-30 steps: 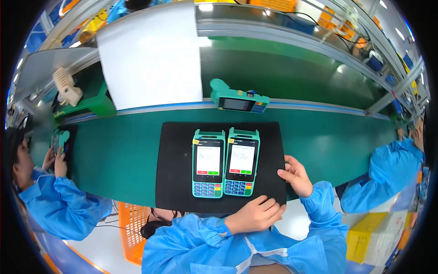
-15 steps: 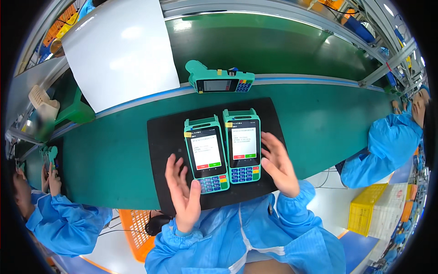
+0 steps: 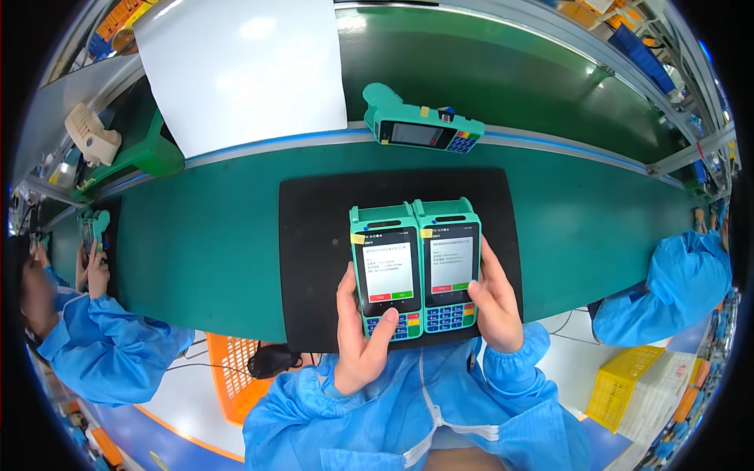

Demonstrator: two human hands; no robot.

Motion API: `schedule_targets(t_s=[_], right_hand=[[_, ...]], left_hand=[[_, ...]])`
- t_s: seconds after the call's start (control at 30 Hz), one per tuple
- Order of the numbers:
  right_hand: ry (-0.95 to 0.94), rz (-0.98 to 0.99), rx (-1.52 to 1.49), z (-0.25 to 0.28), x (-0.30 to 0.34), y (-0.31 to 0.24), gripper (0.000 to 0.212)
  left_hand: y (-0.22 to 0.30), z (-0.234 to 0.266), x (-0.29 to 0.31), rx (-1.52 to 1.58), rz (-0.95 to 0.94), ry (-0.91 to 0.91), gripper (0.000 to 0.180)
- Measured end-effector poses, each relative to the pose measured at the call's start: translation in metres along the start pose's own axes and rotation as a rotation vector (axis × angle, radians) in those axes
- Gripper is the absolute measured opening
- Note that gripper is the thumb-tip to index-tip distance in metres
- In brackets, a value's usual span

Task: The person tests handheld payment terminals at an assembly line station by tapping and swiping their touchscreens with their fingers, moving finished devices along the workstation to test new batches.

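Two green card payment terminals stand side by side with their long edges touching, lit screens and blue keypads facing up. My left hand (image 3: 361, 341) grips the left payment terminal (image 3: 387, 271), fingers along its outer side and thumb over the top of the keypad. On the other side, my right hand (image 3: 499, 306) grips the right payment terminal (image 3: 449, 263), its thumb at the lower right corner of the screen. A small yellow sticker marks the upper left of each. Beneath them lies a black mat (image 3: 314, 228); whether they rest on it I cannot tell.
A third payment terminal (image 3: 428, 133) leans at the table's back rail, near a white sheet (image 3: 243, 78). Far left stands a green holder (image 3: 145, 165) with a beige device (image 3: 93, 137). Co-workers sit at both sides. An orange basket (image 3: 236, 381) and yellow crate (image 3: 624, 385) are below.
My hands have closed on the outer sides of the two terminals. The gap between the terminals has shut, and they are now level with each other. The whole view has shifted a little.
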State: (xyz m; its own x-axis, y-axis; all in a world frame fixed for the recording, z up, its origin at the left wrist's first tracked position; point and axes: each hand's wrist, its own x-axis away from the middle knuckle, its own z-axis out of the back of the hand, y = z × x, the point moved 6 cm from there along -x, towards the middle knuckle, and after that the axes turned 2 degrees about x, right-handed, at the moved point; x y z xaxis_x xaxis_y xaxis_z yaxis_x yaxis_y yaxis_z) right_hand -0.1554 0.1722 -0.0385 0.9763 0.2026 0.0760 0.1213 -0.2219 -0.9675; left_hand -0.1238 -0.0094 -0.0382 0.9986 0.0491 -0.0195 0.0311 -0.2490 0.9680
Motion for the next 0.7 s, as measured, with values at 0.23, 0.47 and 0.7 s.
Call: schedule_targets(t_s=[0.23,0.47,0.7], right_hand=[[0.054,0.01,0.088,0.0,0.003,-0.003,0.065],[0.039,0.023,0.045,0.003,0.002,-0.002,0.065],[0.055,-0.006,-0.097,0.007,0.002,0.004,0.062]], left_hand=[[-0.011,0.004,0.0,-0.059,0.026,0.068,0.049],[-0.012,0.004,-0.001,-0.132,-0.007,0.112,0.041],[-0.01,0.005,0.0,0.03,0.016,0.109,0.046]])
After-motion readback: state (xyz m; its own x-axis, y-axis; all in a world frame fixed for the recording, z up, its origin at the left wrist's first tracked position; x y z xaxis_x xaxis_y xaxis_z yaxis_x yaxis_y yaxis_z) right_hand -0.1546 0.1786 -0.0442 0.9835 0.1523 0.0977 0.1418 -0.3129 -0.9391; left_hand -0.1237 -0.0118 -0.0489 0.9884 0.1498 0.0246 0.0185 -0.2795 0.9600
